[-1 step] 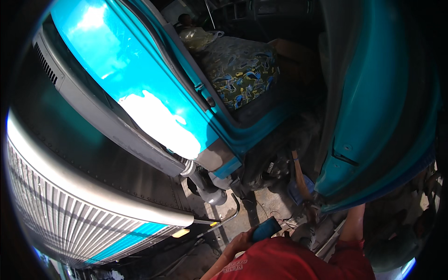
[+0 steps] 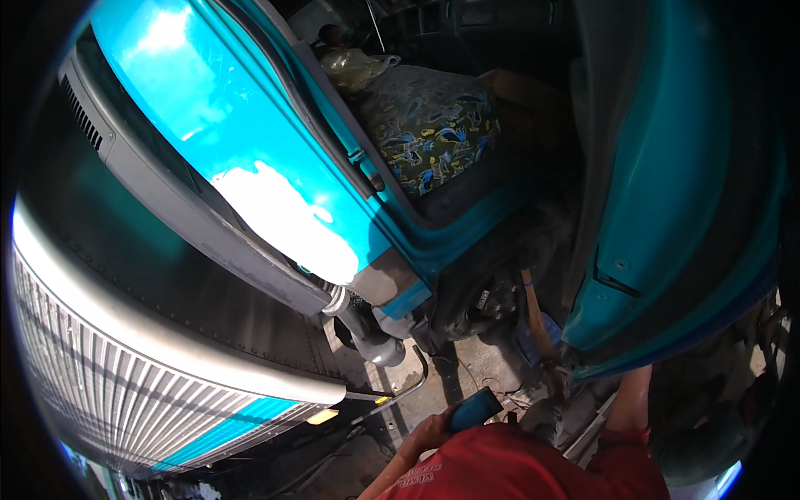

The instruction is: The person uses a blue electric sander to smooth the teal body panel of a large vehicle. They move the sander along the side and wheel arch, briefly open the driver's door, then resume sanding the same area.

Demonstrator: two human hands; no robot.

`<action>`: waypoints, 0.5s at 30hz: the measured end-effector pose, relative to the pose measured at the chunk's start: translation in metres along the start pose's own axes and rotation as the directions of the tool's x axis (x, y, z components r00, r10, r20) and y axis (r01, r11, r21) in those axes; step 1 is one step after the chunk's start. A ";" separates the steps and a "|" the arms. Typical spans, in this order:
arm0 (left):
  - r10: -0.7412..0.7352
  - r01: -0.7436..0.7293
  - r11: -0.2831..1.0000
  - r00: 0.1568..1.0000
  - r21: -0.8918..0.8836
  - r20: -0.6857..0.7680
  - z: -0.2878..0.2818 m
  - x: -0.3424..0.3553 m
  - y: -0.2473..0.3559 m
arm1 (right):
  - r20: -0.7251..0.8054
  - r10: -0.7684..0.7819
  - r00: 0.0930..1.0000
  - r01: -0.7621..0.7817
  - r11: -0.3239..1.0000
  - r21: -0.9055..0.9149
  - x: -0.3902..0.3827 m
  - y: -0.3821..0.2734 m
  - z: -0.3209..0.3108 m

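Note:
My left hand (image 2: 432, 431) is closed around a dark blue rectangular block (image 2: 476, 409), held low in front of my red shirt (image 2: 508, 467). Its exact kind does not show. On the right, my right forearm (image 2: 633, 396) reaches up to the lower edge of a turquoise vehicle door (image 2: 667, 208). The door hides the hand at its end. Left of that edge, a long brown wooden piece (image 2: 535, 312) stands aslant beside a blue object (image 2: 525, 346) that is partly covered.
Past the open door, the cab holds a patterned cushion (image 2: 442, 150) and a yellowish plastic bag (image 2: 354, 68). A turquoise body panel (image 2: 192, 100) rises at the left, above a ribbed metal bumper (image 2: 108, 375). A grey pipe-like part (image 2: 367, 337) juts out near the ground.

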State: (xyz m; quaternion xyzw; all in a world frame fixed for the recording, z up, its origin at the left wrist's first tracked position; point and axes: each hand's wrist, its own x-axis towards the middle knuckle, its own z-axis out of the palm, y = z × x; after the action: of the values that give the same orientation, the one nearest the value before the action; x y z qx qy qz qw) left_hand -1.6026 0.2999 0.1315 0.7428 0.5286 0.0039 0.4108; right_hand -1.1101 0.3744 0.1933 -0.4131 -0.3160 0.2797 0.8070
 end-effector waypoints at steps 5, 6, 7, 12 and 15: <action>0.023 -0.023 1.000 1.000 -0.013 0.003 -0.001 0.004 -0.006 | -0.004 0.007 1.000 -0.007 1.000 0.009 0.000 0.004 0.003; 0.036 -0.036 0.999 0.999 -0.018 0.002 -0.001 0.005 -0.008 | -0.003 0.007 1.000 -0.007 1.000 0.009 0.000 0.005 0.004; 0.010 -0.009 1.000 1.000 -0.025 0.027 -0.002 0.005 -0.008 | -0.003 0.008 1.000 -0.008 1.000 0.007 0.000 0.006 0.004; -0.068 0.069 0.998 0.993 -0.003 0.093 -0.010 0.004 -0.004 | -0.006 0.008 1.000 -0.008 1.000 0.008 -0.001 0.010 0.007; -0.097 0.095 0.995 0.991 0.021 0.095 -0.015 0.001 0.001 | -0.010 0.013 1.000 -0.013 1.000 0.012 0.000 0.014 0.009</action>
State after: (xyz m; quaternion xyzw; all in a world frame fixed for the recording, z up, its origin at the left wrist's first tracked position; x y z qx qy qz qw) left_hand -1.6083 0.3104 0.1414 0.7192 0.5433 -0.0558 0.4294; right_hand -1.1196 0.3857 0.1860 -0.4116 -0.3074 0.2847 0.8093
